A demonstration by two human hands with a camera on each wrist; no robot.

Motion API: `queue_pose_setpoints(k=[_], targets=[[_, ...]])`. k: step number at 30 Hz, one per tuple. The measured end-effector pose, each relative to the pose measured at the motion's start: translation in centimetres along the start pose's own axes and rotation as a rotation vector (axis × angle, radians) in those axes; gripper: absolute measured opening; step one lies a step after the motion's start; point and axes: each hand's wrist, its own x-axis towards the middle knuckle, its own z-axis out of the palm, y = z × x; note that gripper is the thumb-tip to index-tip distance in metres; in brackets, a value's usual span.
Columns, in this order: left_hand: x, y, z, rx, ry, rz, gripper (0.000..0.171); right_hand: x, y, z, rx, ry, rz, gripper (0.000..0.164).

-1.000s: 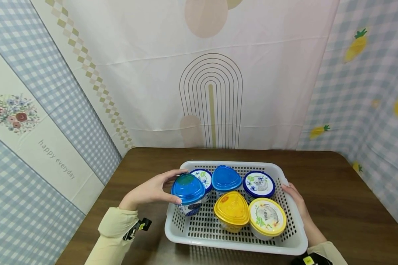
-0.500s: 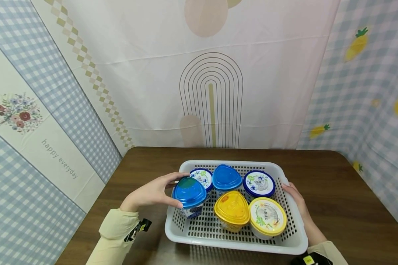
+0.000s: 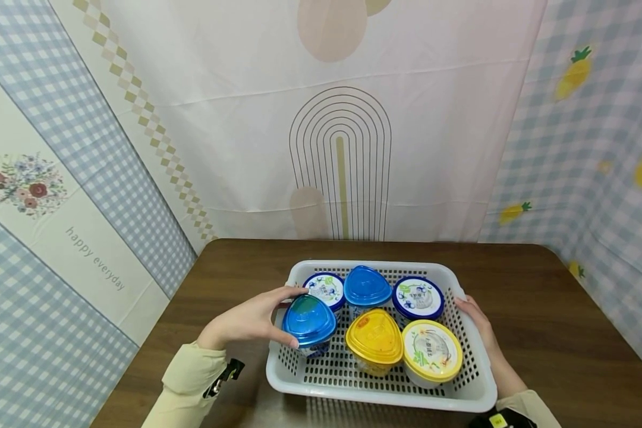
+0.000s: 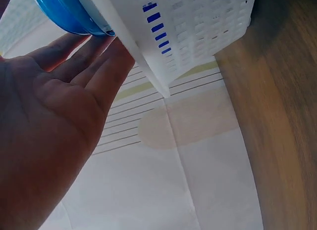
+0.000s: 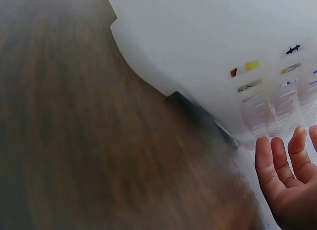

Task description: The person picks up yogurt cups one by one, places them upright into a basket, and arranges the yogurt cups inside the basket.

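My left hand (image 3: 254, 318) holds a food cup with a blue domed lid (image 3: 309, 320), thumb at its front and fingers behind. The cup is at the left end of a white slotted plastic basket (image 3: 353, 399); its lower part is partly hidden by the lid. In the left wrist view, the blue lid (image 4: 74, 15) sits above my fingers, beside the basket's rim. My right hand (image 3: 484, 333) touches the basket's right side. Its loosely bent fingers (image 5: 264, 156) reach the outer wall in the right wrist view.
Also in the basket are a blue-rimmed round tub (image 3: 323, 288), a blue-lidded cup (image 3: 366, 285), another blue-rimmed tub (image 3: 418, 297), a yellow-lidded cup (image 3: 374, 337) and a yellow-rimmed tub (image 3: 432, 351). A dark wooden table (image 3: 556, 333) lies beneath, with printed cloth (image 3: 433, 148) behind.
My left hand has carried the blue-lidded cup a little to the right and toward the basket's front. My right hand and the basket have stayed in place.
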Motion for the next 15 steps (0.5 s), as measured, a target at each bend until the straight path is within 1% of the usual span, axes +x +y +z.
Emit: queue_pose_setpoints(k=[9,15], targets=[[0.07,0.27,0.52,0.061,0.006,0.008,0.098,-0.12,0.05,-0.06,0.023,-0.026,-0.026,0.028],[0.10,0.37,0.95,0.101,0.007,0.014,0.100,-0.12,0.06,0.04,0.030,-0.023,-0.021,0.029]])
